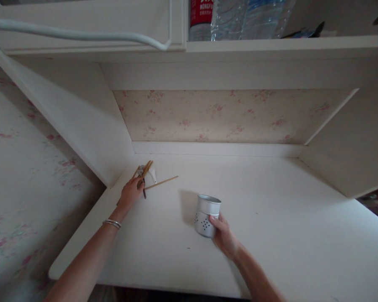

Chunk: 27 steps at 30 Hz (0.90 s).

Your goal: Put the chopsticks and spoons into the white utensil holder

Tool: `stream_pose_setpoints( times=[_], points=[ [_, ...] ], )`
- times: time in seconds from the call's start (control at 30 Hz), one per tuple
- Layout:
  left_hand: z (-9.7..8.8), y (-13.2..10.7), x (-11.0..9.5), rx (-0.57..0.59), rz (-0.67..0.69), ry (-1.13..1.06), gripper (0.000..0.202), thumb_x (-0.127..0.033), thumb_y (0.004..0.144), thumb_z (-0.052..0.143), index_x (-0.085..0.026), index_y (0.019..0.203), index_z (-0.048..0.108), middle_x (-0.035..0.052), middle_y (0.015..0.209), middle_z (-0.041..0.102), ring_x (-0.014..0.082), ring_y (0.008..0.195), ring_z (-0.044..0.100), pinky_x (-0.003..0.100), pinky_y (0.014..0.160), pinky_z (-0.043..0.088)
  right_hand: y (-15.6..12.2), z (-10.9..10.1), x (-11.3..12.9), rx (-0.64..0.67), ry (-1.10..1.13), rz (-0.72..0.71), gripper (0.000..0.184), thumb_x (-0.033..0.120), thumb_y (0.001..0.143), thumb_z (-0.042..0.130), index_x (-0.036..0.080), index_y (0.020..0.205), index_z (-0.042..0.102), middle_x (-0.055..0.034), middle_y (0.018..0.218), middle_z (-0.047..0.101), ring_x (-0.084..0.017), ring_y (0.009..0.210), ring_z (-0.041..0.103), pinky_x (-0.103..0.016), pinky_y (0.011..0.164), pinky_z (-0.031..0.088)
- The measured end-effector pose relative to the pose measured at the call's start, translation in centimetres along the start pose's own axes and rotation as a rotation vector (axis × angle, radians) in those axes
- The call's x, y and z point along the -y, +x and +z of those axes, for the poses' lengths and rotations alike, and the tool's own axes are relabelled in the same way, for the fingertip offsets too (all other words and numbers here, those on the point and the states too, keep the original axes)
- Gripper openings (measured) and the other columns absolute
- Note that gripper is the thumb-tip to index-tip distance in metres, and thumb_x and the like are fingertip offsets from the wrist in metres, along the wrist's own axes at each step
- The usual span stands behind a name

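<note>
My left hand [131, 192] reaches to the back left of the white desk [271, 218] and is closed on a bunch of utensils [144, 171]: wooden chopsticks and what looks like a white spoon. One loose chopstick [161, 182] lies on the desk just right of that hand. My right hand [223, 235] grips the side of a small silver metal cup with punched holes [207, 215], which stands upright on the desk near the middle.
A white side panel [82, 126] rises left of the utensils; floral wallpaper [227, 115] backs the recess. Above, a shelf [286, 42] holds plastic water bottles [239, 19]. A white cable [82, 35] runs across the top left.
</note>
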State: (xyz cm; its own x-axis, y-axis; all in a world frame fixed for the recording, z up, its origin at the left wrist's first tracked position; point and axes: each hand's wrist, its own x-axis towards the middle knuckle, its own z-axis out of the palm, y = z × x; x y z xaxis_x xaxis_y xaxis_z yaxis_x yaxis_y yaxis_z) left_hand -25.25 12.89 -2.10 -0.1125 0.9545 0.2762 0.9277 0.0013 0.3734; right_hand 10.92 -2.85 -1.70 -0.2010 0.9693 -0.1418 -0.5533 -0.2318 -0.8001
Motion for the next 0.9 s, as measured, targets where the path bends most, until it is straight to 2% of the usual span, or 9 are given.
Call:
stream_pose_setpoints(
  times=[0.07, 0.13, 0.2, 0.3, 0.4, 0.5, 0.63, 0.77, 0.9],
  points=[
    [-0.4, -1.6, -0.7, -0.038, 0.017, -0.066, 0.029, -0.029, 0.086, 0.052, -0.016, 0.109, 0.064, 0.0127, 0.117, 0.064, 0.0267, 0.115, 0.058, 0.037, 0.105, 0.040, 1.4, 0.7, 0.9, -0.018, -0.102, -0.046, 0.061, 0.041, 0.081, 0.071, 0.020, 0.133, 0.047, -0.0108, 0.124, 0.063, -0.027, 0.112, 0.057, -0.041, 0.096, 0.043],
    [-0.6, -4.4, -1.9, -0.067, 0.028, -0.194, 0.029, -0.032, 0.086, 0.051, -0.018, 0.109, 0.063, 0.0109, 0.117, 0.064, 0.0256, 0.113, 0.060, 0.039, 0.103, 0.044, 3.2, 1.4, 1.7, -0.059, -0.223, -0.099, 0.056, 0.041, 0.080, 0.071, 0.020, 0.128, 0.051, -0.0099, 0.118, 0.065, -0.026, 0.107, 0.059, -0.039, 0.091, 0.045],
    [-0.3, -8.3, -3.7, -0.037, 0.034, -0.387, 0.030, -0.038, 0.087, 0.052, -0.019, 0.107, 0.063, 0.0092, 0.114, 0.066, 0.0249, 0.111, 0.061, 0.042, 0.103, 0.045, 5.4, 2.0, 2.2, -0.124, -0.346, -0.134, 0.054, 0.043, 0.077, 0.074, 0.020, 0.121, 0.054, -0.0091, 0.111, 0.067, -0.024, 0.099, 0.062, -0.035, 0.083, 0.049],
    [0.6, -14.5, -6.5, 0.120, -0.059, -0.669, 0.031, -0.041, 0.088, 0.053, -0.018, 0.106, 0.064, 0.0095, 0.109, 0.069, 0.0225, 0.102, 0.066, 0.037, 0.094, 0.052, 9.4, 3.0, 2.4, -0.215, -0.501, -0.168, 0.063, 0.045, 0.068, 0.079, 0.021, 0.119, 0.053, -0.0091, 0.110, 0.068, -0.023, 0.094, 0.065, -0.032, 0.075, 0.052],
    [1.0, -18.6, -8.6, 0.143, -0.097, -0.680, 0.028, -0.040, 0.089, 0.052, -0.019, 0.099, 0.068, 0.0102, 0.104, 0.070, 0.0227, 0.097, 0.067, 0.038, 0.091, 0.053, 13.6, 4.1, 2.2, -0.265, -0.607, -0.210, 0.072, 0.045, 0.061, 0.082, 0.020, 0.121, 0.050, -0.0100, 0.113, 0.067, -0.022, 0.094, 0.066, -0.033, 0.078, 0.053],
    [0.5, -19.4, -9.4, 0.126, -0.084, -0.610, 0.029, -0.042, 0.089, 0.051, -0.020, 0.097, 0.069, 0.0098, 0.101, 0.071, 0.0234, 0.097, 0.066, 0.039, 0.090, 0.054, 17.5, 5.3, 1.8, -0.309, -0.696, -0.248, 0.071, 0.046, 0.059, 0.083, 0.021, 0.119, 0.053, -0.0084, 0.111, 0.068, -0.022, 0.096, 0.065, -0.035, 0.083, 0.051],
    [-0.3, -18.2, -9.5, 0.146, -0.120, -0.600, 0.032, -0.042, 0.091, 0.048, -0.019, 0.098, 0.069, 0.0093, 0.100, 0.071, 0.0218, 0.092, 0.067, 0.036, 0.084, 0.056, 21.5, 6.7, 1.2, -0.351, -0.810, -0.302, 0.071, 0.046, 0.060, 0.081, 0.023, 0.121, 0.053, -0.0061, 0.112, 0.067, -0.022, 0.099, 0.064, -0.034, 0.086, 0.048],
    [-0.2, -17.9, -9.5, 0.181, -0.073, -0.558, 0.031, -0.040, 0.093, 0.046, -0.020, 0.097, 0.069, 0.0088, 0.097, 0.071, 0.0203, 0.089, 0.067, 0.032, 0.078, 0.056, 24.3, 7.2, 0.5, -0.355, -0.902, -0.324, 0.071, 0.045, 0.062, 0.080, 0.022, 0.123, 0.051, -0.0060, 0.111, 0.067, -0.021, 0.099, 0.064, -0.033, 0.085, 0.049],
    [0.3, -18.0, -9.6, 0.139, 0.010, -0.504, 0.028, -0.037, 0.094, 0.045, -0.021, 0.093, 0.068, 0.0074, 0.091, 0.070, 0.0194, 0.085, 0.067, 0.031, 0.076, 0.055, 26.3, 7.4, 0.0, -0.334, -1.010, -0.339, 0.071, 0.043, 0.062, 0.080, 0.020, 0.122, 0.051, -0.0075, 0.112, 0.066, -0.022, 0.102, 0.063, -0.034, 0.086, 0.049]
  ],
)
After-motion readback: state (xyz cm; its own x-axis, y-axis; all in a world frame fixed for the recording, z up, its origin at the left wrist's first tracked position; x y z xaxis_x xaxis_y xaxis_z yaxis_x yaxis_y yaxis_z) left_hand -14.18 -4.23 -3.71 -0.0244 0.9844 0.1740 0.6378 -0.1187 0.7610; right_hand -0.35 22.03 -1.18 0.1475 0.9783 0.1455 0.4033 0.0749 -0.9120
